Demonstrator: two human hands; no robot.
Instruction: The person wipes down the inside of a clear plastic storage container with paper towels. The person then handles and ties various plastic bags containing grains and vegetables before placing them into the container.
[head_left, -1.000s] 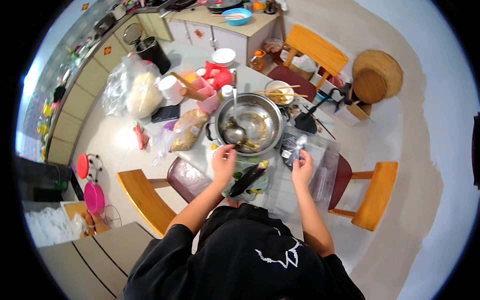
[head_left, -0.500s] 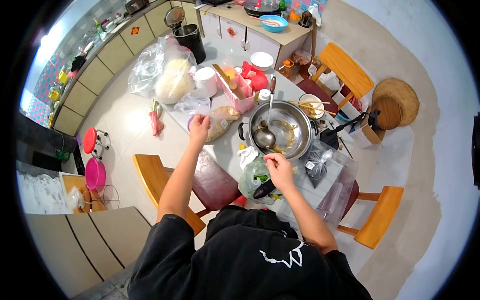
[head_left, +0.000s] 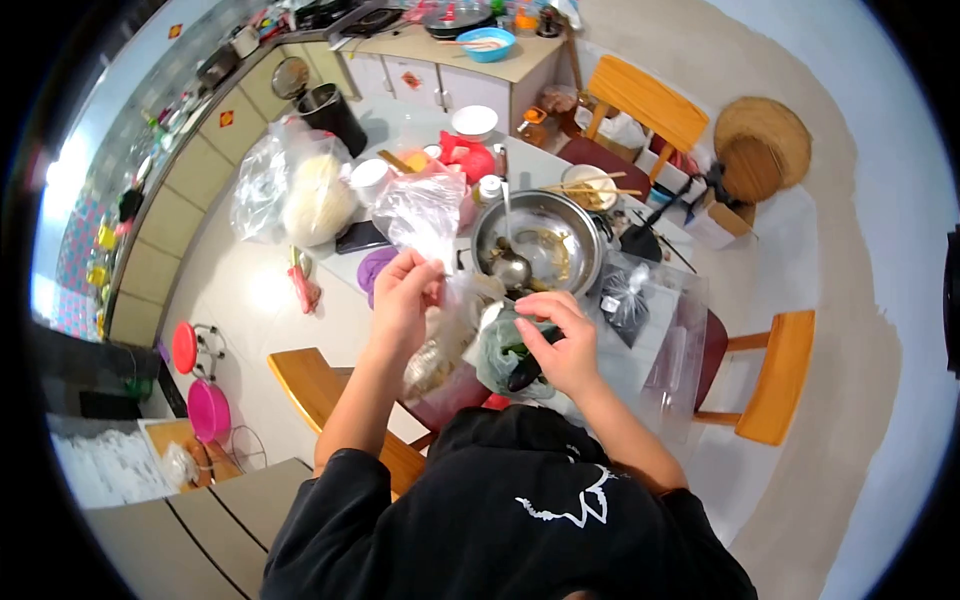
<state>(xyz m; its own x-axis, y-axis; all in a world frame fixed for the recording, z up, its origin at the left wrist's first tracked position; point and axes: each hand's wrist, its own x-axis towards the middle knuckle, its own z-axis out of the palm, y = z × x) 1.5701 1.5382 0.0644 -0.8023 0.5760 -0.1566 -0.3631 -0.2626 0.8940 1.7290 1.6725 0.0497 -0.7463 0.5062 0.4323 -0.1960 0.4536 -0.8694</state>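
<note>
My left hand (head_left: 405,292) is closed on the gathered neck of a clear plastic bag (head_left: 425,215). The bag's loose top stands up above my fist. Its filled lower part, with pale brown contents I cannot identify, hangs below, over the front of the table. Close by on the right, my right hand (head_left: 562,342) has thumb and fingers apart, near the bag's neck. Under that hand lie a green plastic bag (head_left: 497,350) and a dark, glossy, long vegetable (head_left: 525,373). Behind my hands stands a steel pot (head_left: 562,245) with a ladle (head_left: 510,268) in it.
On the table are a phone (head_left: 362,237), a purple object (head_left: 375,270), a bag of pale noodle-like food (head_left: 318,200), a white bowl (head_left: 474,122) and a black bag (head_left: 626,300). Wooden chairs (head_left: 770,375) stand around it. A black bin (head_left: 332,118) is behind.
My left hand has lifted the clear bag off the table and brought it toward me. My right hand has changed from a pinch to spread fingers. The view has shifted.
</note>
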